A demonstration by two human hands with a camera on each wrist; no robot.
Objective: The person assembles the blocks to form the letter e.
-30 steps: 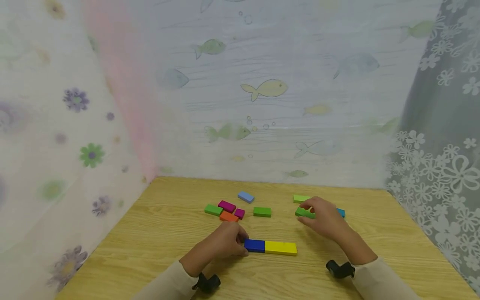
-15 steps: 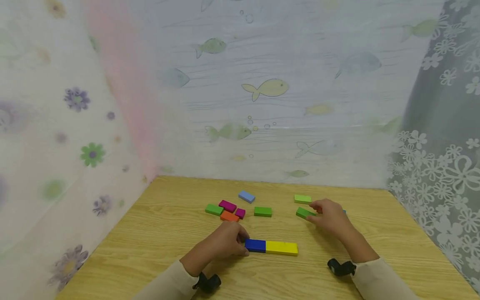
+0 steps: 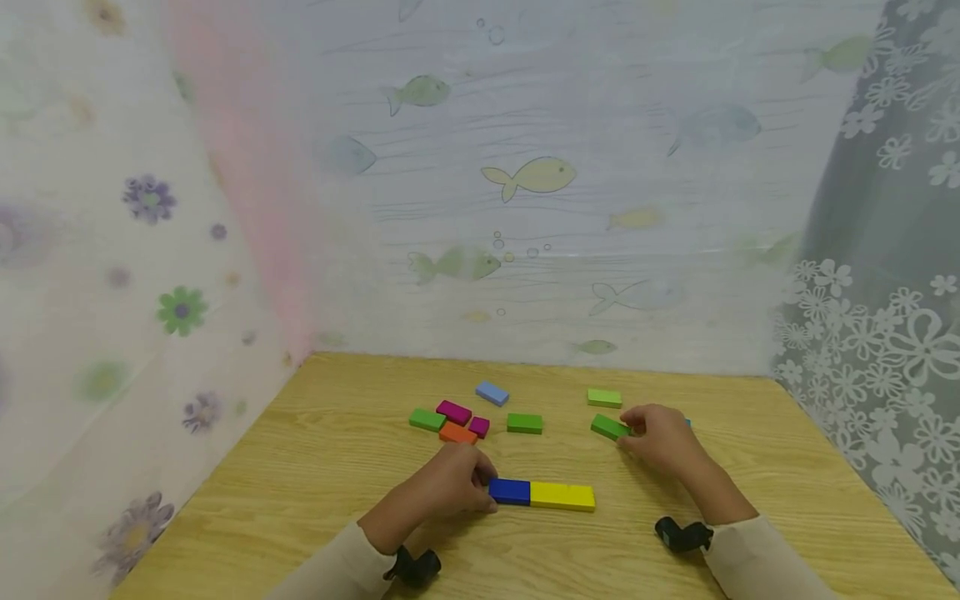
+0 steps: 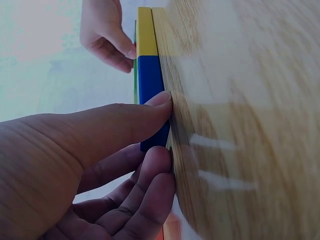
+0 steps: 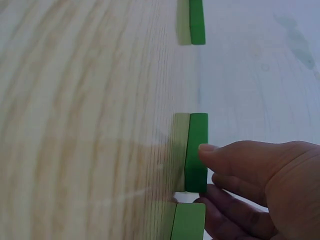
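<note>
At the front of the table, my left hand [image 3: 453,479] pinches the left end of a dark blue block [image 3: 510,492]. Its thumb lies along the block's near side in the left wrist view. End to end with the blue block [image 4: 150,75] sits a longer yellow block [image 3: 562,497]. Farther right, my right hand [image 3: 660,437] holds the right end of a green block [image 3: 609,427] between thumb and fingers. The right wrist view shows the thumb on the near face of this green block [image 5: 197,155], which stays down on the wood.
Behind the left hand lie a green block [image 3: 427,420], two magenta blocks [image 3: 454,412] and an orange block [image 3: 458,433]. A light blue block [image 3: 492,393], another green block [image 3: 524,424] and a lime block [image 3: 604,398] lie farther back. A blue block [image 3: 687,423] is mostly hidden behind the right hand.
My right hand has shifted right from over the green block, and its thumb and fingers have come together at that block's right end. The left hand and its blue block have stayed put.
</note>
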